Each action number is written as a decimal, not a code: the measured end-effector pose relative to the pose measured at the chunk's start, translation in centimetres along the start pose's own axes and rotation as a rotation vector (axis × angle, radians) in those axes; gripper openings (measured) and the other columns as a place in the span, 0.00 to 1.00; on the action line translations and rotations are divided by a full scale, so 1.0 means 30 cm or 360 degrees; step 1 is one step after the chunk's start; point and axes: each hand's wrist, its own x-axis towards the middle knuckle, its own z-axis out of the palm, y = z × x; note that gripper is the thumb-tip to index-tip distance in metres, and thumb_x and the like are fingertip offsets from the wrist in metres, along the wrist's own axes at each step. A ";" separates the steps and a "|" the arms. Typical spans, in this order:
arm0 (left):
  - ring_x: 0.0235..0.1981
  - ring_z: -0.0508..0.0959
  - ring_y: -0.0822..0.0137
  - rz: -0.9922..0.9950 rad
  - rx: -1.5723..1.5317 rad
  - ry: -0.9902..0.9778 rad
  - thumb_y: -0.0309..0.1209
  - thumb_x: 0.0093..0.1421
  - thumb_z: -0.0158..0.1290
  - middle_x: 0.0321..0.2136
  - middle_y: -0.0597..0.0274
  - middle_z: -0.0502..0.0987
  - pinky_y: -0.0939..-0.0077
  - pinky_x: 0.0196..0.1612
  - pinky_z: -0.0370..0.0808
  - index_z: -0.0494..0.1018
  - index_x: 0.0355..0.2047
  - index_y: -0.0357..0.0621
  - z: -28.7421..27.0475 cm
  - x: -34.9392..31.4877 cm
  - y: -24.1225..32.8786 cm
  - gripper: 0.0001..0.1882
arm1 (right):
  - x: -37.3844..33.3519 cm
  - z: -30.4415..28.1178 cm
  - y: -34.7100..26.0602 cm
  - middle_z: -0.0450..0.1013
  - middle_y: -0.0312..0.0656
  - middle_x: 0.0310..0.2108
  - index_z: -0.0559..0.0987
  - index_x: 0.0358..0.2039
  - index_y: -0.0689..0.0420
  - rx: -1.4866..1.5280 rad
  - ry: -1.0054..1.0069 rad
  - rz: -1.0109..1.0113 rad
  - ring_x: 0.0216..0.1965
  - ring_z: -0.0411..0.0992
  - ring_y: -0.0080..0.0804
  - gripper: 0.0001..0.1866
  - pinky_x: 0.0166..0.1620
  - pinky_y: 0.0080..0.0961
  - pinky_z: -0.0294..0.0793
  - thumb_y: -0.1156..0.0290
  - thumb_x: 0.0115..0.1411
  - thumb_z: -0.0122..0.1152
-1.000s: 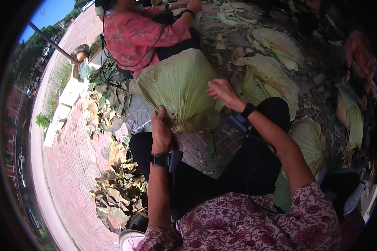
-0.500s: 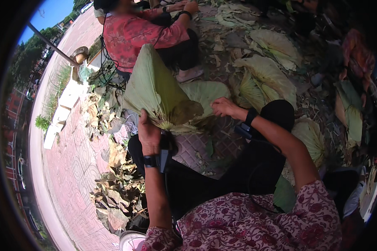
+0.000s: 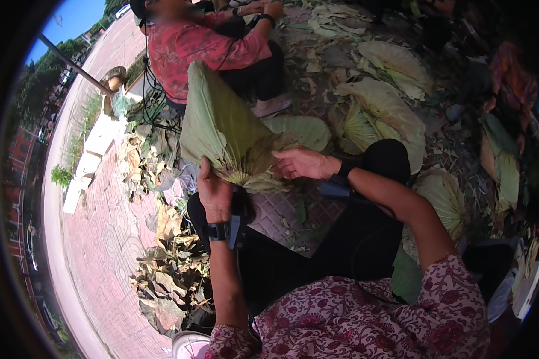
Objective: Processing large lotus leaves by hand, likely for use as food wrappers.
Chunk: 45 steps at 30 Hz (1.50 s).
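A large dried lotus leaf point(image 3: 224, 128), pale green and folded into a fan, stands up in front of me. My left hand point(image 3: 214, 194) grips its lower left edge, thumb on the near face and the other fingers partly hidden behind. Brown, torn patches show around the leaf's ribbed centre. My right hand point(image 3: 305, 163) is at the leaf's lower right side, fingers stretched and thumb apart. Whether its fingertips touch the leaf I cannot tell. Behind it another lotus leaf point(image 3: 302, 131) lies on the ground.
More flattened lotus leaves point(image 3: 392, 113) lie to the right. A heap of brown leaf scraps point(image 3: 170, 281) is beside my left arm. Ahead sits a person in a red patterned shirt point(image 3: 200, 51). White blocks point(image 3: 102, 136) line the paving, and a pale bucket point(image 3: 190, 346) stands at bottom left.
My right hand has moved left toward the leaf, and its closed fingers have spread. The leaf's brown right-hand flap has shifted. My left hand keeps its hold.
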 end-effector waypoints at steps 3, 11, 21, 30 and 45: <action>0.56 0.67 0.56 0.0015 0.0012 -0.0023 0.36 0.65 0.45 0.55 0.55 0.68 0.56 0.60 0.61 0.62 0.56 0.38 -0.007 0.001 0.005 0.22 | -0.010 0.019 -0.043 0.73 0.32 0.33 0.75 0.36 0.53 0.0173 0.0264 -0.0458 0.37 0.73 0.21 0.11 0.38 0.20 0.69 0.62 0.58 0.62; 0.53 0.69 0.60 0.0129 0.0615 0.0123 0.29 0.57 0.56 0.51 0.62 0.70 0.57 0.55 0.65 0.63 0.55 0.45 0.013 -0.002 -0.075 0.26 | -0.014 0.036 -0.103 0.74 0.32 0.32 0.75 0.33 0.54 -0.0027 0.0475 -0.0792 0.34 0.73 0.21 0.08 0.37 0.20 0.69 0.65 0.57 0.62; 0.39 0.79 0.62 -0.0264 0.1004 0.0316 0.32 0.60 0.53 0.40 0.56 0.76 0.63 0.39 0.78 0.67 0.45 0.38 0.001 -0.009 -0.140 0.15 | -0.037 -0.007 -0.129 0.74 0.31 0.33 0.74 0.34 0.51 0.0070 0.0514 -0.0930 0.36 0.72 0.21 0.05 0.39 0.21 0.68 0.67 0.58 0.59; 0.24 0.81 0.65 -0.0886 0.1613 -0.0252 0.50 0.64 0.45 0.21 0.54 0.79 0.77 0.26 0.76 0.76 0.26 0.37 0.070 -0.065 -0.171 0.27 | -0.143 -0.030 -0.227 0.73 0.31 0.30 0.73 0.34 0.52 0.0354 0.0583 -0.1201 0.32 0.71 0.22 0.05 0.38 0.23 0.69 0.71 0.56 0.54; 0.39 0.75 0.71 -0.0419 0.1117 0.0017 0.43 0.63 0.50 0.33 0.65 0.73 0.74 0.43 0.73 0.65 0.52 0.41 0.056 -0.037 -0.244 0.23 | -0.090 0.132 -0.039 0.72 0.41 0.21 0.73 0.43 0.61 -0.1694 0.0356 -0.1080 0.23 0.69 0.25 0.17 0.29 0.25 0.68 0.72 0.52 0.60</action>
